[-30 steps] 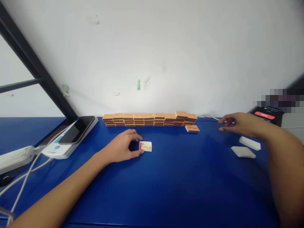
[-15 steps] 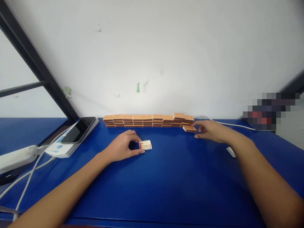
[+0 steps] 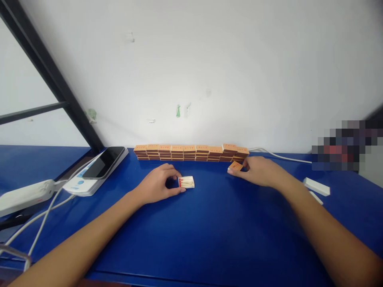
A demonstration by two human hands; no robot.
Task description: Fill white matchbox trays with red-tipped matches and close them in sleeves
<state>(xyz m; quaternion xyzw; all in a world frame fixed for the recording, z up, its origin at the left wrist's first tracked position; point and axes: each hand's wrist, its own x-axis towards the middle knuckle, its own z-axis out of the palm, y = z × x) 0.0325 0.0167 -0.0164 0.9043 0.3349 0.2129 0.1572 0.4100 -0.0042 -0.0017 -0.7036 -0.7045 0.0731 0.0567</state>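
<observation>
My left hand (image 3: 161, 183) grips the left end of a small white matchbox tray (image 3: 187, 182) between thumb and fingers. Red-headed matches lie in the tray, their heads toward my hand. Farther right, my right hand (image 3: 254, 170) pinches an orange matchbox (image 3: 235, 166), turned at an angle in front of the row's right end. Along the wall runs a row of stacked matchboxes (image 3: 189, 152), orange on top with dark brown striking sides. One stack near the right end stands higher than those beside it.
At the left, a black phone (image 3: 104, 162) lies on a white device (image 3: 85, 186) beside a white power strip (image 3: 28, 198) and cables (image 3: 44, 215). Two white pieces (image 3: 317, 187) lie right of my right forearm. A white cable (image 3: 281, 156) runs along the wall on the blue table (image 3: 209, 239).
My right hand has closed on the matchbox, which is now turned and a little away from the stack. My left hand keeps the match tray. The view has shifted slightly.
</observation>
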